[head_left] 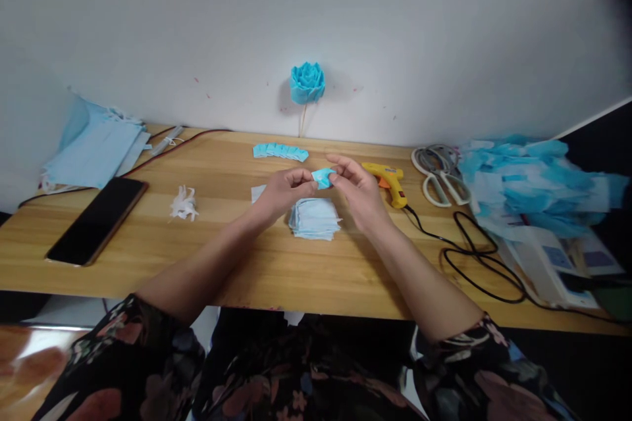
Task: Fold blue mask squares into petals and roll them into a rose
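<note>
Between my two hands is a small folded piece of blue mask fabric (pixel 322 177), held just above the table. My left hand (pixel 286 194) pinches its left edge with thumb and fingers. On the other side, my right hand (pixel 356 187) grips the right edge, its outer fingers lifted. A stack of pale blue cut squares (pixel 315 219) lies right below the hands. Part of a white square (pixel 257 193) shows beside my left hand. Farther back, a row of folded blue pieces (pixel 280 152) overlaps on the wood.
A blue fabric flower (pixel 307 83) on a stick leans by the wall. To the right are a yellow glue gun (pixel 388 181), scissors (pixel 447 189) and a heap of blue fabric (pixel 538 184). Leftward lie a phone (pixel 97 220), white scraps (pixel 184 204) and face masks (pixel 93 145).
</note>
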Demonstrator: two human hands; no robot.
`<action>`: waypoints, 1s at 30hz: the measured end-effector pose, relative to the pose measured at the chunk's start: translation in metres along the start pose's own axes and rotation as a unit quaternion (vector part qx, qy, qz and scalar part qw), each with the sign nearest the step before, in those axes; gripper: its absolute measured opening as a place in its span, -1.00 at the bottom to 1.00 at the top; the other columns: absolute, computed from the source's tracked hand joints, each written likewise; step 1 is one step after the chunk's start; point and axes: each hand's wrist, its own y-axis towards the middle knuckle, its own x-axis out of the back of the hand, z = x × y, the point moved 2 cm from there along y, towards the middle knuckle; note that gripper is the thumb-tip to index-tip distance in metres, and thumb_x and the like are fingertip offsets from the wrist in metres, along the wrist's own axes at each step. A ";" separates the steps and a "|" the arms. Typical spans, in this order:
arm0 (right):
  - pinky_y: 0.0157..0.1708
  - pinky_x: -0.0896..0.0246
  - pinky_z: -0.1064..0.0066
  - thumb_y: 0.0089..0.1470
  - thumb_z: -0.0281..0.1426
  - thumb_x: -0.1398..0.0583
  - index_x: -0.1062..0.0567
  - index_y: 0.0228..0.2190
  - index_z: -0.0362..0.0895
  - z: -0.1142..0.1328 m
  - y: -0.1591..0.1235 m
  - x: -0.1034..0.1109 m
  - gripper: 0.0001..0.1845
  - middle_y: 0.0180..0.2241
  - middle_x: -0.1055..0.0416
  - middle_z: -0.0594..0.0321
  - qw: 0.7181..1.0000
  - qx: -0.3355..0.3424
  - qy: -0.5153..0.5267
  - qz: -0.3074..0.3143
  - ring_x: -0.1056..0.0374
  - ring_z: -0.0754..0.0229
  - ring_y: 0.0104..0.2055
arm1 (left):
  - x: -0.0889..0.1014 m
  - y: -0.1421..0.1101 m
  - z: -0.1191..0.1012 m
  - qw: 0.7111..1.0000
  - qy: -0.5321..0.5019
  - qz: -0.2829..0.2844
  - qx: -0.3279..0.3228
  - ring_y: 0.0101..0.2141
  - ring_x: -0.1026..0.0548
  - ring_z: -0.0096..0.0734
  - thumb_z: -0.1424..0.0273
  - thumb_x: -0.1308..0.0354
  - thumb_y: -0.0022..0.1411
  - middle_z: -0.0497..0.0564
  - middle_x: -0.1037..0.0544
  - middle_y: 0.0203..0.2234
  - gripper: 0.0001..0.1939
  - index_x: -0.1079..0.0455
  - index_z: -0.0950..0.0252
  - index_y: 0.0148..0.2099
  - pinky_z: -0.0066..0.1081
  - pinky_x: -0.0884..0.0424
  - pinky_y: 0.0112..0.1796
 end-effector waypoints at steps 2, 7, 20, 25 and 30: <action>-0.15 -0.31 0.34 0.03 -0.32 -0.28 -0.56 -0.10 -0.01 -0.001 0.000 0.001 -0.66 -0.35 -0.40 0.33 1.000 -0.008 0.016 0.012 -0.33 0.25 -0.28 | 0.002 0.000 0.001 1.000 -0.003 -0.008 0.003 -0.52 -0.23 -0.57 0.33 -0.23 0.05 -0.12 -0.33 -0.57 -0.83 -0.35 0.31 -0.43 -0.47 -0.13 -0.45; 0.02 -0.30 0.26 0.10 -0.24 -0.24 -0.58 -0.10 -0.01 0.001 0.002 0.005 -0.68 -0.20 -0.51 0.27 0.999 -0.009 0.008 0.038 -0.40 0.18 -0.11 | 0.003 0.000 0.001 1.000 0.013 -0.008 0.007 -0.51 -0.23 -0.57 0.33 -0.22 0.06 -0.12 -0.35 -0.56 -0.85 -0.36 0.31 -0.42 -0.47 -0.12 -0.44; -0.11 -0.34 0.26 0.05 -0.28 -0.28 -0.58 -0.10 -0.05 0.001 0.001 0.007 -0.65 -0.14 -0.56 0.21 0.992 0.010 -0.086 0.093 -0.44 0.15 -0.15 | 0.001 0.001 0.001 0.999 0.031 0.021 -0.009 -0.51 -0.26 -0.55 0.34 -0.21 0.03 -0.12 -0.35 -0.58 -0.85 -0.36 0.30 -0.46 -0.47 -0.18 -0.44; -0.19 -0.30 0.31 0.03 -0.32 -0.25 -0.58 -0.16 -0.10 0.001 0.003 0.007 -0.69 -0.27 -0.55 0.25 0.993 0.012 -0.094 0.068 -0.41 0.21 -0.27 | 0.004 0.000 -0.002 0.998 0.044 0.021 -0.028 -0.49 -0.30 -0.54 0.31 -0.21 0.08 -0.10 -0.40 -0.55 -0.84 -0.39 0.30 -0.41 -0.47 -0.23 -0.42; -0.16 -0.31 0.31 0.01 -0.36 -0.22 -0.55 -0.12 -0.11 0.001 0.005 0.008 -0.66 -0.19 -0.55 0.21 0.993 0.034 -0.103 0.049 -0.42 0.19 -0.21 | 0.007 0.000 -0.006 0.989 0.083 -0.056 -0.112 -0.41 -0.39 -0.48 0.28 -0.20 0.14 -0.04 -0.50 -0.45 -0.82 -0.41 0.30 -0.33 -0.43 -0.31 -0.33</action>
